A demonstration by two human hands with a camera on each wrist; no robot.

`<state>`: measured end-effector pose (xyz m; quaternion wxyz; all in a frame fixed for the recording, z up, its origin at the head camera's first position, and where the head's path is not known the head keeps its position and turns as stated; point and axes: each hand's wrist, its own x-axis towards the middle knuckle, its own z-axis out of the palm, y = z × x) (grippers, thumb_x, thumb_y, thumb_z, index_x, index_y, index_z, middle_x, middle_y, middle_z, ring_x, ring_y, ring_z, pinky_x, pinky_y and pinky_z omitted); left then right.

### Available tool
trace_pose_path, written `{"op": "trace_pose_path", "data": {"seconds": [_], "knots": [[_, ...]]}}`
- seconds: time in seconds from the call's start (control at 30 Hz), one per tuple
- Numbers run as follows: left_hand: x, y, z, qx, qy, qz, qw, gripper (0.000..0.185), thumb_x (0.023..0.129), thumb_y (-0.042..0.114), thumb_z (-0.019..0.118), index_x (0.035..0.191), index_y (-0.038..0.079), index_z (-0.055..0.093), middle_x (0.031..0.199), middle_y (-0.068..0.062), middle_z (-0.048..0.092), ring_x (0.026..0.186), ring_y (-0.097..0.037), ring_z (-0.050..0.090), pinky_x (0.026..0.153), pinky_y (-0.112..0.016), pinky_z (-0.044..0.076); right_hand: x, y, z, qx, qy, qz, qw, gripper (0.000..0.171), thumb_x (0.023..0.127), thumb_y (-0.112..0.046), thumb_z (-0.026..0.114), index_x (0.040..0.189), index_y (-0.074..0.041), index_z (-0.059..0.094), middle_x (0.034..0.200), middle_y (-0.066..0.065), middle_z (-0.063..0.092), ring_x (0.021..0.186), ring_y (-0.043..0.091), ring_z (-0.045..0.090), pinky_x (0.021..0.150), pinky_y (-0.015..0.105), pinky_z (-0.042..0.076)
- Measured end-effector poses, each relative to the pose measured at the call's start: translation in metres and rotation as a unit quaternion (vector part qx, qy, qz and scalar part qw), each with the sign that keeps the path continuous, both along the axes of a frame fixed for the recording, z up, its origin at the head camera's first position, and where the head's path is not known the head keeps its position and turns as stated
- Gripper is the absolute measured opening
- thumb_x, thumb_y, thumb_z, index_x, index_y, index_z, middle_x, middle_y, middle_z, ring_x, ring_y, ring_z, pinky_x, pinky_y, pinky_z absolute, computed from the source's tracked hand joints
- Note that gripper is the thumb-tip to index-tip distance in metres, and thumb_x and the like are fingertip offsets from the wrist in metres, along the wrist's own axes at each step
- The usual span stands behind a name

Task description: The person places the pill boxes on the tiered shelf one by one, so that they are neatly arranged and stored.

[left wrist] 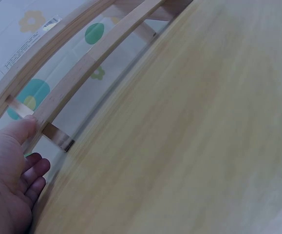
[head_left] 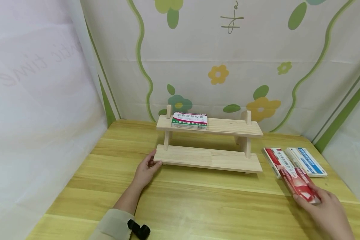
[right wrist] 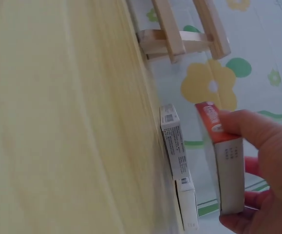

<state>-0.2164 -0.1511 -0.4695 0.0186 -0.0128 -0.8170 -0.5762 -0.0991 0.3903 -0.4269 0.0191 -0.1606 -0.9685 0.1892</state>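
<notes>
A two-tier wooden shelf [head_left: 210, 156] stands on the table, with a white, green and red medicine box [head_left: 189, 120] lying on the left of its upper board. My left hand [head_left: 147, 170] grips the left end of the lower board; in the left wrist view the thumb lies on top and the fingers curl beneath. My right hand [head_left: 327, 206] holds a red medicine box [head_left: 300, 185] between thumb and fingers, raised off the table in the right wrist view [right wrist: 228, 165]. Behind it lie a red-and-white box [head_left: 277, 160] and a blue-and-white box [head_left: 307, 162], side by side.
The wood-grain table [head_left: 198, 206] reaches back to a white curtain [head_left: 192, 43] printed with flowers. More white cloth [head_left: 39, 100] hangs along the left side, and another panel [head_left: 351, 160] closes the right. A black clip-like piece [head_left: 139, 229] sits at my left cuff.
</notes>
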Motion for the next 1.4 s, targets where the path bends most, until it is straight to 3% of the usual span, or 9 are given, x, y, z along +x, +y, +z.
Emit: {"op": "trace_pose_path", "data": {"seconds": [0.3,0.57,0.8,1.0,1.2,1.4], "knots": [[0.0,0.001,0.001,0.0,0.001,0.0,1.0,0.058,0.078,0.04,0.059,0.129,0.032,0.034,0.114,-0.002,0.051,0.099,-0.017,0.048,0.084,-0.031,0.041,-0.017,-0.019,0.022,0.0,0.088,0.05,0.995,0.082,0.076,-0.051,0.056,0.134,-0.003,0.026,0.121,0.04,0.028,0.104,0.054,0.027,0.074,0.061,0.027],[0.012,0.006,0.024,-0.002,-0.011,0.003,0.9999,0.056,0.082,0.026,0.058,0.132,0.021,0.034,0.117,-0.007,0.05,0.101,-0.022,0.047,0.084,-0.033,0.041,-0.03,-0.032,0.047,-0.02,0.104,0.09,0.99,0.076,0.077,-0.047,0.057,0.134,-0.005,0.029,0.121,0.035,0.03,0.104,0.047,0.027,0.07,0.055,0.028],[0.0,0.001,0.002,-0.003,-0.002,0.002,1.0,0.058,0.077,0.043,0.059,0.129,0.033,0.034,0.115,-0.001,0.05,0.1,-0.017,0.048,0.084,-0.031,0.041,-0.049,-0.046,0.072,-0.014,0.098,0.115,0.988,0.076,0.078,-0.051,0.054,0.137,-0.012,0.025,0.127,0.031,0.029,0.106,0.046,0.028,0.065,0.055,0.032],[0.001,0.001,0.001,-0.004,0.01,0.002,0.9999,0.058,0.077,0.042,0.059,0.129,0.032,0.035,0.113,-0.001,0.051,0.098,-0.017,0.049,0.083,-0.031,0.042,-0.065,-0.063,0.088,-0.03,0.097,0.139,0.985,0.075,0.078,-0.052,0.053,0.137,-0.014,0.025,0.125,0.027,0.033,0.107,0.043,0.03,0.063,0.05,0.034],[0.001,0.001,0.0,-0.001,0.003,0.003,1.0,0.058,0.078,0.04,0.059,0.13,0.031,0.034,0.115,-0.002,0.051,0.099,-0.017,0.048,0.083,-0.03,0.042,-0.079,-0.082,0.099,-0.043,0.078,0.15,0.985,0.077,0.077,-0.057,0.05,0.138,-0.02,0.021,0.131,0.028,0.026,0.107,0.042,0.029,0.062,0.046,0.038],[0.001,0.001,0.0,0.006,0.004,0.001,1.0,0.058,0.078,0.04,0.058,0.129,0.031,0.035,0.116,-0.003,0.05,0.1,-0.018,0.048,0.084,-0.031,0.041,-0.094,-0.101,0.102,-0.047,0.102,0.173,0.978,0.075,0.076,-0.055,0.054,0.136,-0.018,0.027,0.131,0.024,0.029,0.108,0.04,0.031,0.067,0.048,0.039]]}}
